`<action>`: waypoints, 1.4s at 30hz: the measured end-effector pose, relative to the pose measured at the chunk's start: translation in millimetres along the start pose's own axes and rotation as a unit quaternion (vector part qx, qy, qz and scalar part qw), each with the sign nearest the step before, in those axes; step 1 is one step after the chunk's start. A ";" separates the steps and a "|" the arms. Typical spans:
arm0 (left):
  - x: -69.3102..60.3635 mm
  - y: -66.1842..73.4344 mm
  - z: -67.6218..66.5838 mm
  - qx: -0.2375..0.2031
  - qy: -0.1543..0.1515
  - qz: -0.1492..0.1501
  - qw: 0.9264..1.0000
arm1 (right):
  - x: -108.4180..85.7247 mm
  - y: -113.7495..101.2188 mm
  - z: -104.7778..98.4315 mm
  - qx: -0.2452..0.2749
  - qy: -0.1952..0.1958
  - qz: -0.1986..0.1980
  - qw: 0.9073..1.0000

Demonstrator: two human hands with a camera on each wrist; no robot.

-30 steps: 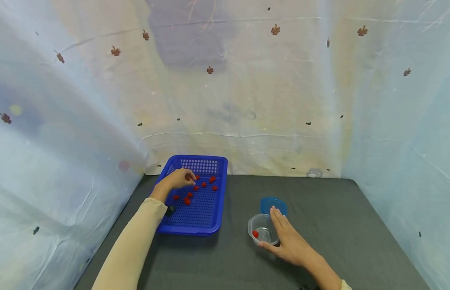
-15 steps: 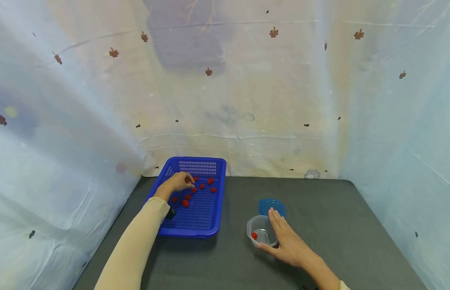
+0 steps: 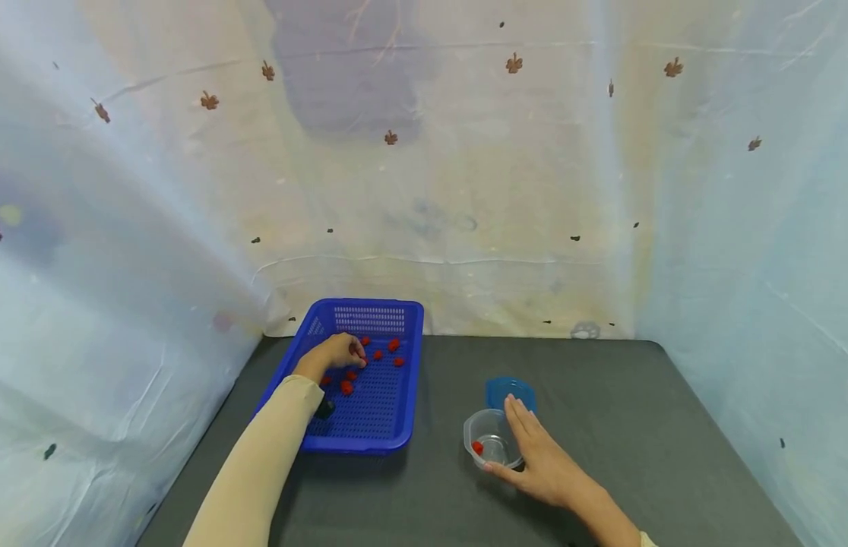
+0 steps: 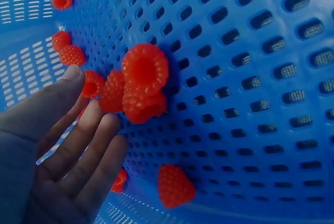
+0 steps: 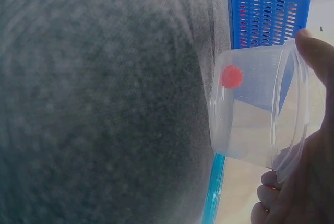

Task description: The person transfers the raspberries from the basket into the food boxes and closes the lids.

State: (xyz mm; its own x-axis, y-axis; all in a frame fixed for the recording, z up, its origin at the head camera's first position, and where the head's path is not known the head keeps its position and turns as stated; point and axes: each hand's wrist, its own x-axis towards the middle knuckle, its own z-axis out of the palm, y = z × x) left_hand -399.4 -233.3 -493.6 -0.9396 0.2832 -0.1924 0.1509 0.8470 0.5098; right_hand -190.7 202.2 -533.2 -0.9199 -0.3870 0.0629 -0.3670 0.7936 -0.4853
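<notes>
My left hand (image 3: 336, 352) is low inside the blue basket (image 3: 416, 380), thumb and fingers apart around a raspberry (image 4: 93, 84) at their tips; whether they touch it cannot be told. More red raspberries (image 4: 145, 70) lie on the basket floor, two of them pressed together. My right hand (image 3: 550, 462) holds the clear plastic container (image 3: 469, 434) by its rim, thumb on one side and fingers on the other. One raspberry (image 5: 232, 77) sits inside the container, against its left side in the head view.
A blue lid (image 3: 509, 390) lies on the grey table (image 3: 424, 501) just behind the container. The basket stands at the table's left, near the patterned curtain (image 3: 438, 182) at the back. A dark object (image 3: 324, 409) shows by the left wrist.
My left hand has moved down, its fingertips coming to a raspberry. The right hand and the container keep their place; the head view has shifted slightly.
</notes>
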 end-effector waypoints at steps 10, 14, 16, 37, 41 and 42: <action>6.6 3.4 1.3 0.011 0.011 -0.012 1.000 | 0.6 1.3 -3.0 -0.005 0.003 -0.002 1.000; 5.0 3.6 3.0 0.015 0.016 -0.008 1.000 | 0.5 1.7 -2.4 -0.006 0.005 -0.003 1.000; 4.1 3.0 3.8 0.018 0.017 -0.008 1.000 | 0.3 1.9 -1.7 -0.006 0.006 -0.004 1.000; 2.3 5.7 2.2 0.007 0.015 0.002 1.000 | -0.8 0.6 0.6 -0.007 0.010 -0.012 1.000; 3.9 9.1 -1.3 0.001 0.021 0.020 1.000 | -0.3 1.4 1.0 -0.008 0.011 -0.013 1.000; 4.1 9.9 -2.1 0.000 0.023 0.028 0.999 | -0.1 1.6 1.1 -0.008 0.011 -0.013 1.000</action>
State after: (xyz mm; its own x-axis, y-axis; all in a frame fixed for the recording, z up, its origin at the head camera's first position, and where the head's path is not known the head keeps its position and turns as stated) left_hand -402.3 -224.8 -487.6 -0.9429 0.3087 -0.1251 0.2029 0.8302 0.5192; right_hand -191.0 203.0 -535.0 -0.9128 -0.3971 0.0954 -0.3929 0.7904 -0.4700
